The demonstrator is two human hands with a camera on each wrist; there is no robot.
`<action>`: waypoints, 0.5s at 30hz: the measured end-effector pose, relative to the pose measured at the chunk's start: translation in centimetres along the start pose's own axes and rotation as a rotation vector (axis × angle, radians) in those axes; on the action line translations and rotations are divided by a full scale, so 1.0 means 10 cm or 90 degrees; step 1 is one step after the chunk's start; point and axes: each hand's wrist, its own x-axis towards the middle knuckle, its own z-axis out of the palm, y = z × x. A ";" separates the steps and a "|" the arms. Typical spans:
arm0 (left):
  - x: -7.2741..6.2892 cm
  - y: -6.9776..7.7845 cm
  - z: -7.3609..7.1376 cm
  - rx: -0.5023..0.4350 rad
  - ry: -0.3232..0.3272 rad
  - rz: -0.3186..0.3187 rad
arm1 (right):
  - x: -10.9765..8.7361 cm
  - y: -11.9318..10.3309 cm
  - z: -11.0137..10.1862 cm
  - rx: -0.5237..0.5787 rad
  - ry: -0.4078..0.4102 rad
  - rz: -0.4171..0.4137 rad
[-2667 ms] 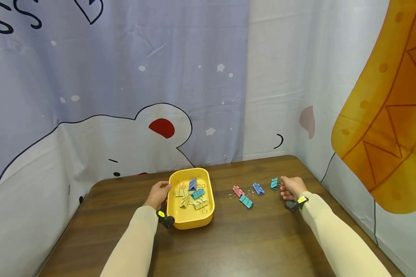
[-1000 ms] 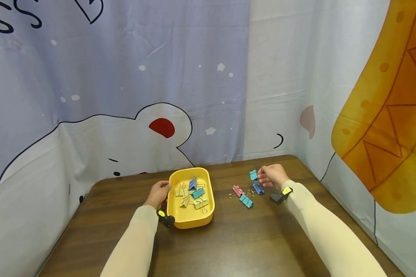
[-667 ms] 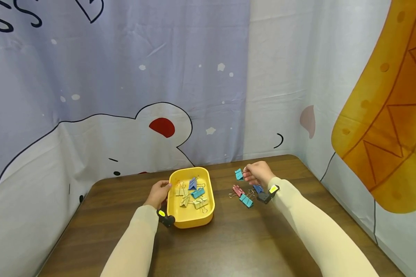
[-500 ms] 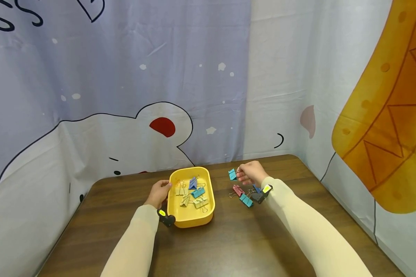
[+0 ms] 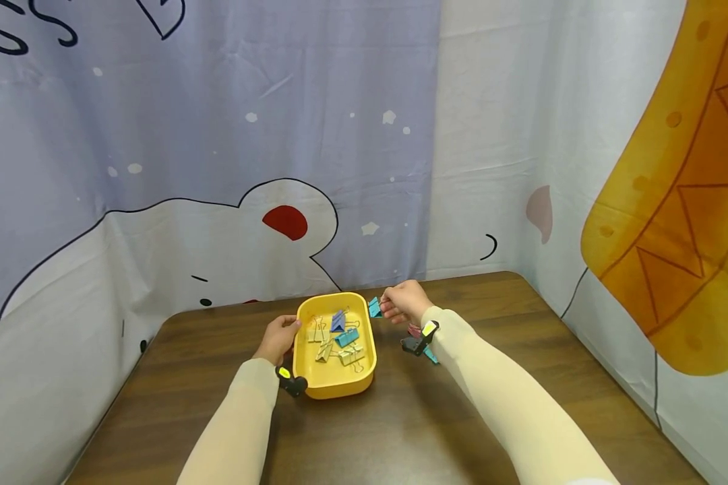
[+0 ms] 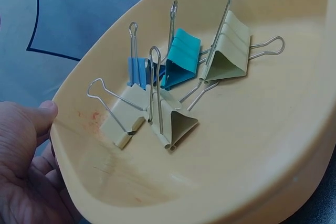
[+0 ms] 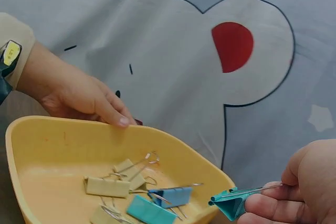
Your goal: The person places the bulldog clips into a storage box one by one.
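At the left side of a yellow plastic tray (image 5: 334,389), my left hand (image 5: 276,341) grips the rim, thumb on top and fingers against the outer wall. My right hand (image 5: 405,302) pinches a teal binder clip (image 5: 374,308) by its wire handle, held at the tray's far right rim. In the right wrist view that teal clip overlaps the rim's edge; whether they touch I cannot tell. Inside the tray lie several clips: a blue clip (image 6: 137,71), another teal clip (image 6: 182,57) and pale yellow ones, such as the pale yellow clip (image 6: 228,51).
Under my right wrist, a red clip (image 5: 414,331) and a teal clip (image 5: 432,356) lie on the brown wooden table (image 5: 352,441), partly hidden by the wrist camera. The blue clip beside them is now covered. A printed curtain (image 5: 364,168) hangs behind the table's far edge.
My right hand has carried the teal binder clip leftward from the table's right side to the tray's rim. The left hand and the tray have stayed in place.
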 end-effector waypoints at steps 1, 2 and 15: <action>0.00 0.00 0.00 -0.001 0.000 0.000 | 0.01 -0.01 0.04 -0.005 0.000 -0.001; 0.00 0.00 0.00 0.000 0.000 -0.001 | 0.02 -0.02 0.07 -0.007 0.001 -0.003; -0.02 0.01 -0.01 0.001 0.006 -0.002 | 0.00 -0.12 0.41 -0.027 -0.004 -0.027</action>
